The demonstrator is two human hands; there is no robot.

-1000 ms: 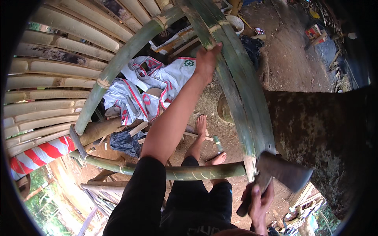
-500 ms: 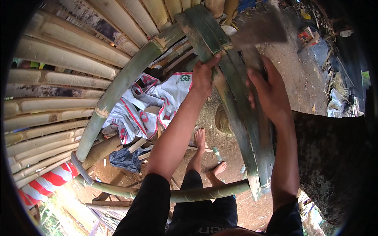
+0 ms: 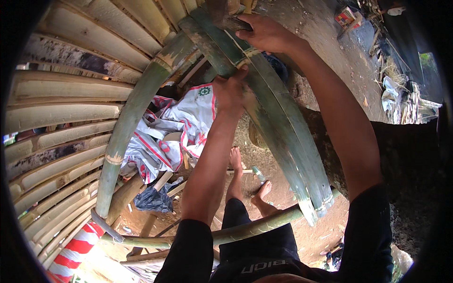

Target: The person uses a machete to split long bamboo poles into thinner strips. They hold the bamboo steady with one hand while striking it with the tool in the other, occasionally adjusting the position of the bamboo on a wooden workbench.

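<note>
Grasping the bamboo strips [image 3: 276, 129] near their upper end, thumb on top, the left hand [image 3: 230, 93] sits near the right hand [image 3: 265, 33], which clenches the hatchet [image 3: 232, 22] by its handle, while the strips slant down, right of the sack [image 3: 189, 113], to cross the pole [image 3: 264, 227].
</note>
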